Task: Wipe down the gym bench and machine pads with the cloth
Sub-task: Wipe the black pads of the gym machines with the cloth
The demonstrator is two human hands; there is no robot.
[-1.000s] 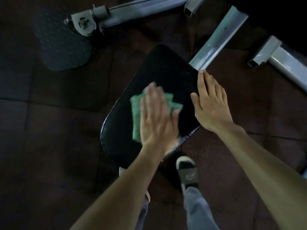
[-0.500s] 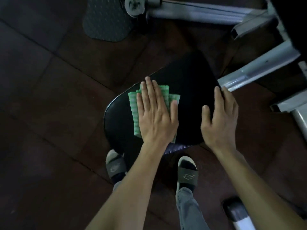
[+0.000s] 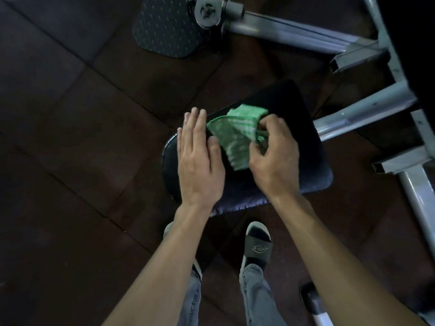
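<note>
A black padded machine seat fills the middle of the view. On it lies a crumpled green checked cloth. My right hand pinches the cloth's right edge with thumb and fingers, lifting it off the pad. My left hand lies flat with fingers straight on the seat's left edge, touching the cloth's left side with its thumb. The seat's near rim looks worn and greyish.
Grey steel frame bars run from the seat to the right, and more tubes cross the top. A dotted footplate lies on the dark tiled floor behind. My sandalled foot stands just below the seat. A bar end shows at bottom right.
My left hand slid off the cloth to the seat's left edge. My right hand left the seat's right edge and took hold of the cloth, bunching it up.
</note>
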